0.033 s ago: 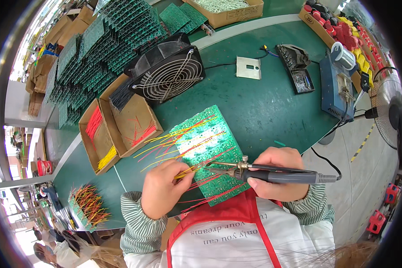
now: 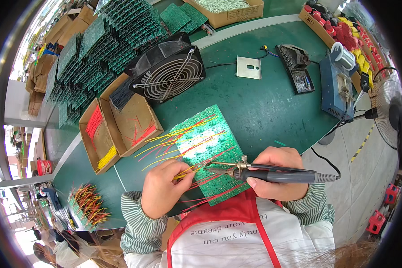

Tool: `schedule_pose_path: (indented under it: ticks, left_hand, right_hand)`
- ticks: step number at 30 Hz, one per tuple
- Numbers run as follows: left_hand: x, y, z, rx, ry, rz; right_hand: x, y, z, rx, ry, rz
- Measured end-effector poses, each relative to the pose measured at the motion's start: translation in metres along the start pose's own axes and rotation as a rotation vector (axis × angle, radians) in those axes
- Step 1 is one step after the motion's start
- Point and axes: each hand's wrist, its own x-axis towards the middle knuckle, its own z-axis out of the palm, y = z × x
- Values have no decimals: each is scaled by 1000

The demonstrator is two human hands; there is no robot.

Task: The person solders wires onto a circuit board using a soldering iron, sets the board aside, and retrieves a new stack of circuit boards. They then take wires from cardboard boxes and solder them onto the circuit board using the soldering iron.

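A green circuit board panel [image 2: 230,154] lies at an angle on the table in front of me, with red and yellow wires [image 2: 183,131] standing off it toward the left. My left hand [image 2: 166,186] pinches a yellow wire [image 2: 181,175] at the board's left edge, its fingertips closed. My right hand [image 2: 279,174] is wrapped round a soldering iron [image 2: 279,175] with a thin metal feed tube along its top. The iron's tip points left and lies over the board near the end of the held wire. Whether the tip touches the board, I cannot tell.
Cardboard trays [image 2: 134,109] of cut wires stand at the left, beside a black fan [image 2: 167,71]. Behind them rise stacked circuit boards [image 2: 116,40]. A wired board [image 2: 88,207] lies near left. At the right are a blue soldering station [image 2: 336,89] with a solder spool [image 2: 344,56] and a black tray [image 2: 295,67].
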Motion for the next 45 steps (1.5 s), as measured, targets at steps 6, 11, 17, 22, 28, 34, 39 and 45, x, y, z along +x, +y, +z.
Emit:
schedule_pose_path:
  ticks: [6,11,17,22,28,34,39,45]
  left_hand:
    - [1,-9,3,-62,0,4]
    - [4,-8,6,-73,7,28]
    - [4,-5,6,-61,11,26]
    - [7,-7,6,-45,-7,43]
    - [0,-8,-15,6,12,-32]
    - [-3,20,-40,335,376,-69]
    - [6,10,5,73,49,91]
    - [14,8,13,35,2,80]
  right_hand:
    - [0,2,6,-47,6,-31]
    - [0,4,8,-35,16,-34]
    - [2,3,7,-29,5,-9]
    - [5,2,2,-38,-4,-31]
    - [-1,0,-6,-24,15,-48]
    - [-9,1,-14,-49,28,-9]
    - [-9,1,-12,-47,75,10]
    - [-9,4,-12,-46,71,23]
